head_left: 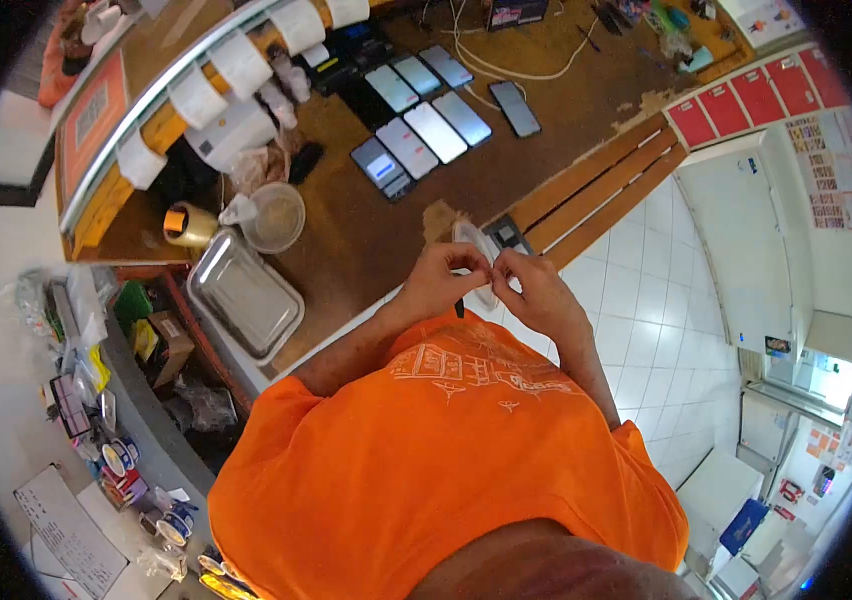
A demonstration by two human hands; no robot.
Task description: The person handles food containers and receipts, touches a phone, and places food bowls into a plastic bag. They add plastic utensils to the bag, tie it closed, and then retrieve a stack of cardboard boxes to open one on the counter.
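Note:
My left hand [438,282] and my right hand [544,296] meet in front of my chest, thumbs and forefingers pinched together. I cannot tell what small thing is between the fingertips. Just beneath my left hand shows a short dark piece [459,308], against the orange shirt. Behind the fingers, at the counter's front edge, a pale oval plastic dish [468,236] is partly hidden by my hands. Close to it lies a dark grey device [509,236]. Farther back on the brown counter [356,240], several phones [436,132] lie in rows, one with its screen lit white.
A metal tray [246,295] stands at the counter's left, beside a clear round tub [274,218] and a tape roll [189,225]. Paper rolls [239,65] line the upper left. A white cable [536,76] crosses the back. A slatted wooden ledge [601,192] extends right.

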